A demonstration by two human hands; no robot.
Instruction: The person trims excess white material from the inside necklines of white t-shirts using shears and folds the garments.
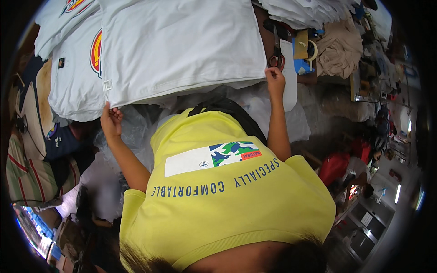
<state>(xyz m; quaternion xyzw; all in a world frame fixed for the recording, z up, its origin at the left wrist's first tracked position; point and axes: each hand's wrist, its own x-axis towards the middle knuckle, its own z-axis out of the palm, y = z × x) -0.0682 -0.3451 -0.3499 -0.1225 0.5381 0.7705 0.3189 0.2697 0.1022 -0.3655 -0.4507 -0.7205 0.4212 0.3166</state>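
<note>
A white T-shirt [182, 45] lies spread flat over the table, its hem along the near edge. At the hem's left corner, below a small white label, my left hand [111, 122] pinches the cloth. My right hand [275, 83] grips the hem's right corner between thumb and fingers. Between the two hands the hem runs almost straight. Under and to the left lies another white shirt [75, 86] with a red and yellow print, partly covered by the first one.
Black-and-red scissors [276, 57] lie just beyond my right hand. A tape roll [312, 51], a beige cloth heap [339, 48] and a white garment pile [309, 12] sit farther right. Clear plastic sheeting [129, 132] hangs below the table edge. A striped bag [38, 175] stands at left.
</note>
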